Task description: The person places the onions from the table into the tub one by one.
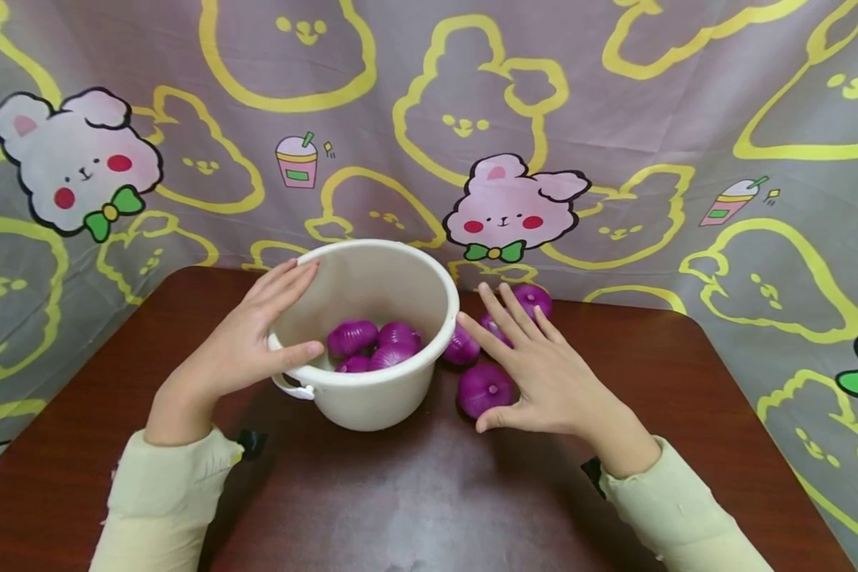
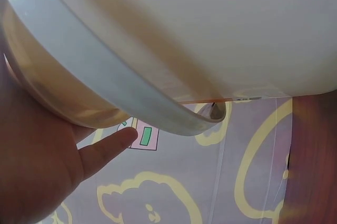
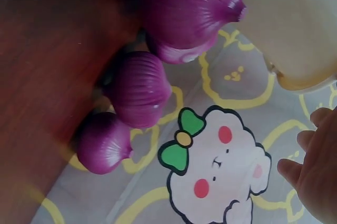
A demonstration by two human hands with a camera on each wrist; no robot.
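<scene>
A white bucket [image 1: 372, 401] stands upright on the table with several purple onions [image 1: 353, 338] inside. My left hand [image 1: 257, 330] is at its left rim, thumb over the edge and fingers extended; in the left wrist view the hand [image 2: 42, 166] lies beside the bucket's rim [image 2: 105, 66]. To the right of the bucket, my right hand [image 1: 543, 373] is spread with straight fingers over several more onions [image 1: 485, 389], holding nothing. The right wrist view shows those onions [image 3: 139, 90] in a row and part of the right hand [image 3: 316, 171] off to the side.
The dark brown table [image 1: 651, 381] reaches back to a patterned cloth [image 1: 636, 119] with cartoon bears and rabbits. The bucket's handle [image 1: 293, 388] hangs at its left front side. Black pieces [image 1: 253, 445] show beside both sleeves.
</scene>
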